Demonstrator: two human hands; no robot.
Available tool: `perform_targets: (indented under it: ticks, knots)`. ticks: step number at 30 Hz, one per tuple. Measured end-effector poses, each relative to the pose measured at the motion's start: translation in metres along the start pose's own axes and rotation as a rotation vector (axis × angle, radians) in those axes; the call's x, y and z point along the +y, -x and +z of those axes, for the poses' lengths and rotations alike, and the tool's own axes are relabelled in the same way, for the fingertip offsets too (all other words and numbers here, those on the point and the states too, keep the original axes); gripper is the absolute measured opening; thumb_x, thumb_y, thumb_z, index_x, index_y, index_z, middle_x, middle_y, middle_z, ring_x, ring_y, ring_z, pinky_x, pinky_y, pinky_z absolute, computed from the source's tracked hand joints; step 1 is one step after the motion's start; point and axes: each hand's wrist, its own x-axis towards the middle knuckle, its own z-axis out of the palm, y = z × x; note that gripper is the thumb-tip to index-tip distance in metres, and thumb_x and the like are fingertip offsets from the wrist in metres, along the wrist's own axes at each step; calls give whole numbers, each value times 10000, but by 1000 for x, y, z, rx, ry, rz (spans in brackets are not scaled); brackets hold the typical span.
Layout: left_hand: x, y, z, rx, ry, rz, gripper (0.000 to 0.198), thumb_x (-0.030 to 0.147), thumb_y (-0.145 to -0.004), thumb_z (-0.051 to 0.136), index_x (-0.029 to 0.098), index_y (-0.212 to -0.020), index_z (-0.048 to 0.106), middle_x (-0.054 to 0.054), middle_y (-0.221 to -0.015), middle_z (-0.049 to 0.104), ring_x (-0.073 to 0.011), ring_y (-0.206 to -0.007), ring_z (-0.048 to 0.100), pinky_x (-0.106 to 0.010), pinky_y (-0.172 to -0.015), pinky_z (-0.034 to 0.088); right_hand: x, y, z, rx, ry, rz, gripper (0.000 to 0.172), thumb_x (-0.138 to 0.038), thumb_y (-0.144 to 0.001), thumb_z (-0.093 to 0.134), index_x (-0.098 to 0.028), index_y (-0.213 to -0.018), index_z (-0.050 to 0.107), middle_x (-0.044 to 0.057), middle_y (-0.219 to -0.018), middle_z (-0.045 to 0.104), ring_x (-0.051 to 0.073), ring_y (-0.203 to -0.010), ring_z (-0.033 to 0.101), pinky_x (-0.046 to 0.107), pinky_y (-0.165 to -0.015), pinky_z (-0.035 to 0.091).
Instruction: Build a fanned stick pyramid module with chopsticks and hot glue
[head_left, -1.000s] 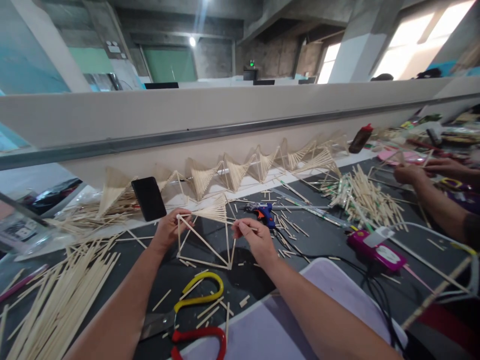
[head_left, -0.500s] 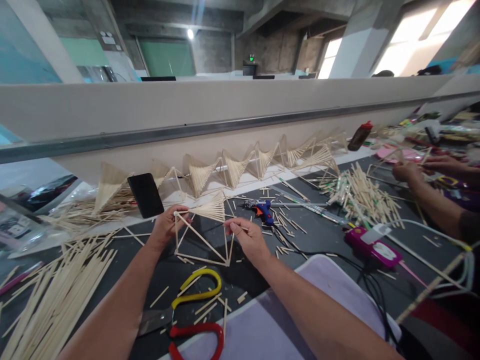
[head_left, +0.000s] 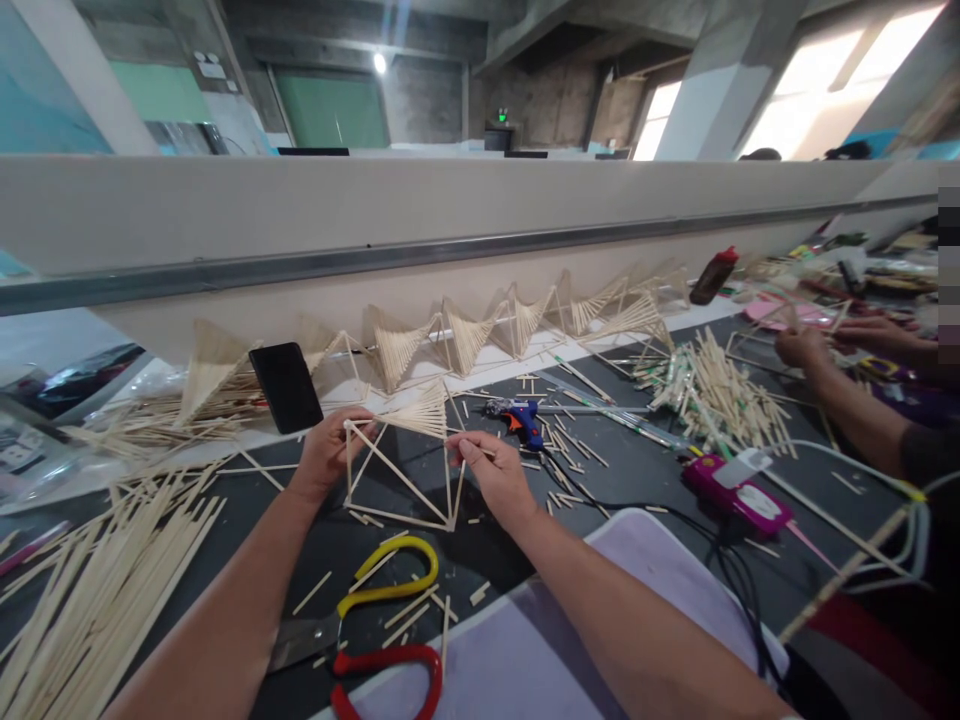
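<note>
You're in a craft workshop: a glue gun (head_left: 517, 420) lies just beyond your right hand (head_left: 499, 480), loose sticks (head_left: 97, 590) pile left of your left hand (head_left: 326, 455), and finished stick models (head_left: 465, 335) line the partition (head_left: 450, 210) beyond both.

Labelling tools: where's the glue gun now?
Head view, centre: the glue gun lies on the table just beyond the right hand, right of the stick frame.

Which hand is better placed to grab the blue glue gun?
Right, likely. The right hand, pinching a short stick, is nearest the glue gun; the left hand holds the stick frame.
</note>
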Motion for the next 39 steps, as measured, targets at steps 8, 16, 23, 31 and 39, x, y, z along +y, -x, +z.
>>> perform_targets:
  ticks: [8,16,23,31,39]
  knots:
    - [-7,2,0,-24,-50,12,313,425,-720,607,171,-901,631,-76,-862,680,-206,-774,638,-305,-714,517,3,-1,4,-8,-12,31,238,-365,-825,521,-192,-863,680,21,-669,634,154,-658,563,290,-682,454]
    - [-6,-2,-2,-21,-128,163,206,363,-751,580,181,-835,625,-67,-912,649,-199,-897,609,-332,-873,468,13,-3,3,-12,-158,92,176,-330,-793,570,-202,-896,634,7,-747,615,121,-649,538,250,-646,442]
    - [-3,-3,-3,-23,-177,190,199,362,-757,562,189,-822,636,-65,-925,645,-200,-920,596,-349,-902,453,26,-3,11,56,-274,163,217,-318,-714,644,-212,-896,590,-21,-724,577,110,-619,518,233,-601,445]
    - [-7,-4,-2,-8,-177,223,182,349,-750,571,191,-809,639,-59,-904,643,-192,-900,595,-331,-885,457,25,-4,10,53,-251,177,281,-308,-676,680,-197,-933,655,2,-786,631,129,-700,555,264,-691,464]
    - [-3,-3,-3,-12,-144,230,159,321,-749,578,186,-810,636,-60,-887,646,-196,-908,596,-331,-865,463,18,-5,8,101,-114,180,176,-290,-684,669,-189,-827,683,7,-716,658,129,-593,578,268,-621,483]
